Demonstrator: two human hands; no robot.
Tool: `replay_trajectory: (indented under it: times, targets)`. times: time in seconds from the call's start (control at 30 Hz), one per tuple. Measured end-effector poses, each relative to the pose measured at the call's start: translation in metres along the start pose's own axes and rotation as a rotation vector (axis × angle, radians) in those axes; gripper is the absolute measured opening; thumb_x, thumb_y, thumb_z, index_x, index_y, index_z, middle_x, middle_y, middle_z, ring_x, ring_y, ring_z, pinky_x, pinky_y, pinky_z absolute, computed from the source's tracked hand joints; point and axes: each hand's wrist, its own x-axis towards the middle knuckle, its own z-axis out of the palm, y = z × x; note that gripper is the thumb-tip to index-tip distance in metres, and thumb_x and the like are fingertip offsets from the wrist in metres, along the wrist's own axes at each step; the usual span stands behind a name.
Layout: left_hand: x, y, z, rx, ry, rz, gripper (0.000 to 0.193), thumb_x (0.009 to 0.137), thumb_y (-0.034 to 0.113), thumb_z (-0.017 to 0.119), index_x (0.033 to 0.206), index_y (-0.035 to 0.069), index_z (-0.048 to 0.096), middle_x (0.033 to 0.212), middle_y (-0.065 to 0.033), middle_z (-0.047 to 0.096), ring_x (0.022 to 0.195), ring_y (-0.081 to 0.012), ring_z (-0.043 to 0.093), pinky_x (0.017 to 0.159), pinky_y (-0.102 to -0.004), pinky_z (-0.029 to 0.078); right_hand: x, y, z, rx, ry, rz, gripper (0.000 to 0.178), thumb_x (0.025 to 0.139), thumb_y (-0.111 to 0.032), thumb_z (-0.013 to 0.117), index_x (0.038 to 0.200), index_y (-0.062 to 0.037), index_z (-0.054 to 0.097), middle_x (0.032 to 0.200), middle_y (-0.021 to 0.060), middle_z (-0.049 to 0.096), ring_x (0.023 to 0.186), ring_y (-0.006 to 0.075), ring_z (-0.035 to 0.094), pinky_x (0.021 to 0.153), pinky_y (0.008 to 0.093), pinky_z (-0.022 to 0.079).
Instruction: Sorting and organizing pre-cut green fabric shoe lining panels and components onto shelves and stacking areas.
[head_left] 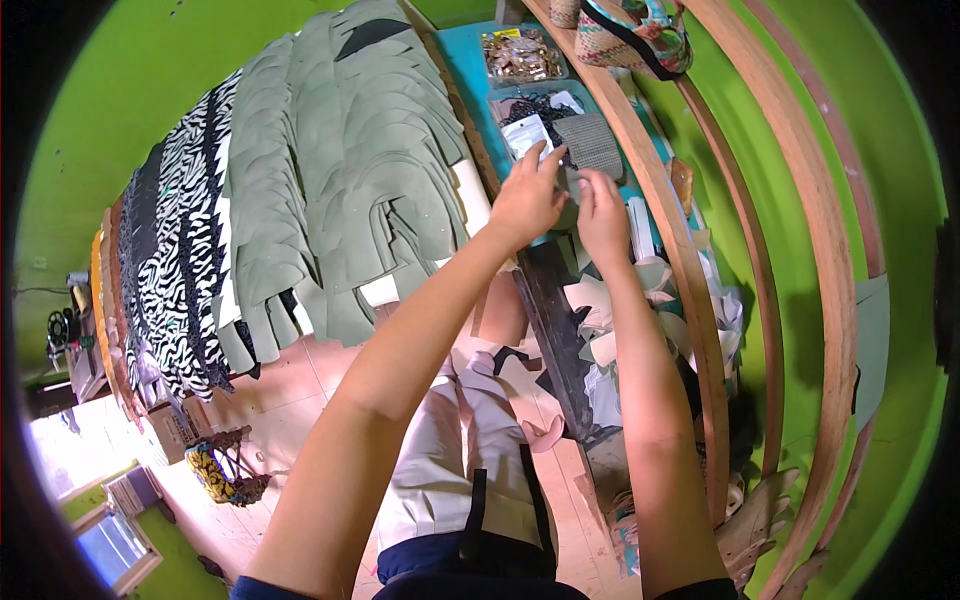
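Both my hands meet over a clear plastic box (pixel 497 100) on the turquoise surface. My left hand (pixel 528 197) is partly closed, its fingertips beside a white packet (pixel 525 134) and dark stringy material. My right hand (pixel 603 218) has thumb and fingers drawn together in a pinch. A small greyish piece (pixel 571 184) shows between the two hands, too small to name. Right behind the fingertips, a grey textured piece (pixel 590 146) lies over the box edge.
Overlapping grey-green cut pieces (pixel 390 130) cover the table at left, beside zebra-patterned strips (pixel 185 230). Another box (pixel 522 55) holds gold-coloured hardware. Wooden rails (pixel 690 260) run along the right, with a woven bag (pixel 635 38) on top. Pale scraps (pixel 600 350) lie below my right forearm.
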Motion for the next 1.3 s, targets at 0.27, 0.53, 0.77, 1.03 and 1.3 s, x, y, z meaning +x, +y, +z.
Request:
replay_trajectory:
  times: [0.27,0.53,0.77,1.03,1.3]
  targets:
    - [-0.014,-0.030,-0.108,-0.066,-0.124,-0.277,0.024,0.084,0.024,0.057,0.086,0.000,0.058,0.067,-0.0141,0.060,0.060,-0.0247,0.059,0.059,-0.0357,0.044,0.032,-0.063,0.025,0.237,-0.215,0.068,0.018,0.088,-0.019,0.049,0.103,-0.0097,0.054,0.075,0.0150,0.060,0.069,0.0336,0.059,0.057,0.0385,0.045]
    - [-0.061,-0.068,-0.180,-0.152,0.053,-0.523,0.025,0.084,0.023,0.057,0.084,-0.002,0.057,0.065,-0.0083,0.059,0.055,-0.0123,0.054,0.054,-0.0287,0.041,0.044,-0.125,0.084,0.378,-0.379,0.012,0.024,0.081,-0.017,0.060,0.102,-0.0078,0.054,0.062,0.0091,0.053,0.054,0.0229,0.053,0.050,0.0326,0.041]
    - [-0.083,-0.102,-0.180,0.021,0.104,-0.536,0.024,0.082,0.020,0.058,0.091,-0.002,0.058,0.075,-0.0148,0.062,0.067,-0.0254,0.060,0.064,-0.0340,0.046,0.035,-0.131,0.114,0.021,-0.353,-0.355,0.009,0.082,-0.016,0.054,0.090,-0.0136,0.056,0.080,0.0029,0.059,0.082,0.0221,0.055,0.073,0.0361,0.038]
    - [-0.083,-0.108,-0.173,0.304,-0.052,-0.541,0.022,0.079,0.016,0.056,0.097,0.003,0.056,0.105,-0.0163,0.058,0.092,-0.0300,0.056,0.076,-0.0387,0.044,0.028,-0.127,0.127,-0.207,-0.305,-0.494,0.008,0.079,-0.016,0.056,0.084,-0.0143,0.061,0.083,0.0017,0.056,0.084,0.0208,0.051,0.076,0.0363,0.037]
    - [-0.105,-0.099,-0.147,0.652,0.026,-0.101,0.047,0.085,0.021,0.046,0.129,0.006,0.036,0.138,-0.0084,0.033,0.125,-0.0219,0.033,0.102,-0.0388,0.027,-0.006,-0.150,0.121,-0.333,-0.370,-0.377,0.045,0.086,-0.028,0.045,0.127,-0.0090,0.042,0.133,0.0090,0.038,0.127,0.0238,0.030,0.104,0.0499,0.017]
